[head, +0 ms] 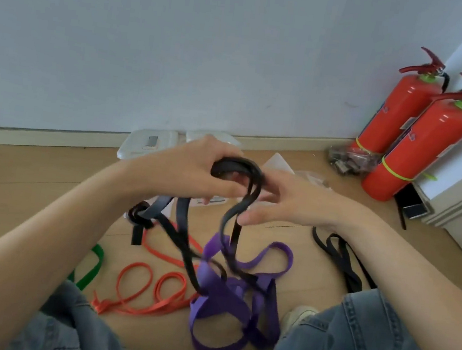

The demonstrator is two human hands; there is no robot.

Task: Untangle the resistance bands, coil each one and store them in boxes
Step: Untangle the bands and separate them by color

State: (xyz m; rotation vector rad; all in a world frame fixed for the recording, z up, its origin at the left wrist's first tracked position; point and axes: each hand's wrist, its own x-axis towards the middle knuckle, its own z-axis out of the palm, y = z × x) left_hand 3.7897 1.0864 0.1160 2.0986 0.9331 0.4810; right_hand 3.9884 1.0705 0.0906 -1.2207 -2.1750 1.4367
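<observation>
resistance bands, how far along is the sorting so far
Early on. Nothing visible is coiled or boxed. In hand: both the left hand and right hand hold the black band, which hangs down into the purple band, tangled with it. Left: the orange band, knotted on the floor, the green band, another black band, and the white boxes by the wall.

I see soft, even daylight with a cool bluish cast on the wall (182, 38); the brightest patch is at the far right edge. Shadows on the floor (20, 178) are faint. Small highlights glint on the fire extinguishers (421, 134). The black band (232, 198) is smeared by motion blur. The wide lens bows the skirting board (54, 135), and the corners look soft.
</observation>
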